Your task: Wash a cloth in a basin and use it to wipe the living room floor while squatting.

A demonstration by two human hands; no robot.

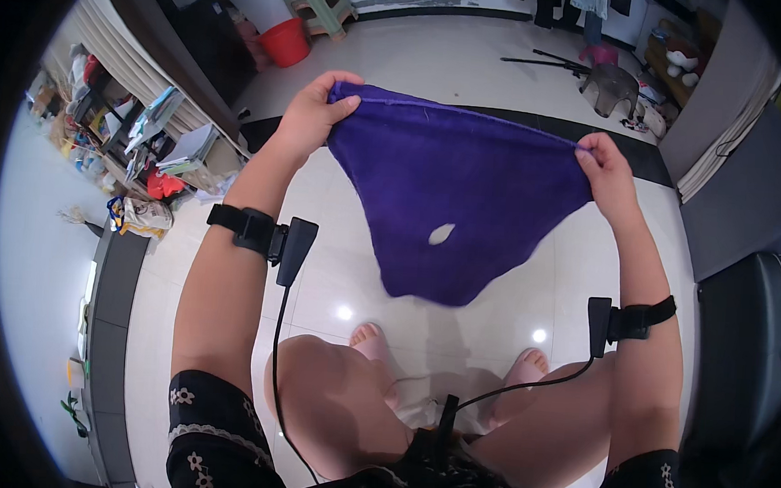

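A piece of purple fabric [447, 174] is stretched in the air between my two hands, above the tiled floor. At its upper left corner, the thumb and fingers of my left hand [314, 117] pinch the cloth. My right hand [606, 172] grips the upper right corner, a little lower in the picture. A seam or folded hem runs along the taut upper edge. The lower part hangs free and narrows to a wavy bottom edge. Through a small leaf-shaped hole [441, 234] near the middle, pale floor shows.
A black cable [280, 357] runs from a device strapped to my left forearm, another from the right. Ahead stand a red bucket [285, 42], a green plastic stool [319, 5] and a dark translucent stool [609, 90]. Left are shelves with papers [190, 147]; right, a dark padded seat [739, 348].
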